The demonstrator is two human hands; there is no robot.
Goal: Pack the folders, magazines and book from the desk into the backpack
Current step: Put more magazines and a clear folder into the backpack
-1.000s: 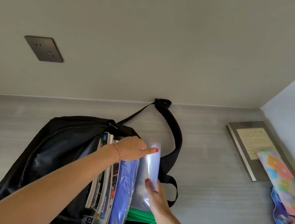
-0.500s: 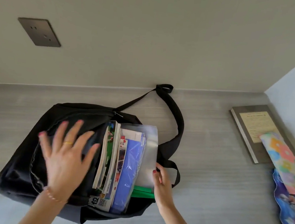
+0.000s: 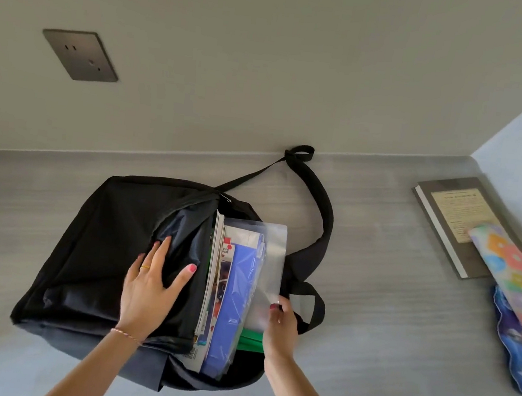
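A black backpack (image 3: 97, 251) lies on the grey desk (image 3: 370, 308) with its mouth open toward the right. Magazines (image 3: 211, 290), a blue folder (image 3: 231, 308), a clear plastic folder (image 3: 270, 257) and a green folder (image 3: 249, 343) stand in the opening. My left hand (image 3: 148, 286) lies flat with spread fingers on the backpack's front panel. My right hand (image 3: 280, 327) pinches the lower right edge of the clear folder. A dark book (image 3: 446, 219) lies at the far right of the desk.
A colourful patterned folder (image 3: 511, 272) lies partly on the book, and a blue illustrated folder (image 3: 518, 351) lies below it at the right edge. The backpack's strap (image 3: 321, 198) loops toward the back wall. A wall socket plate (image 3: 80, 55) is upper left.
My left hand left the top of the folders, moved left and came down flat on the backpack's front. The clear folder now stands lower in the opening, and my right hand has stayed on its edge.
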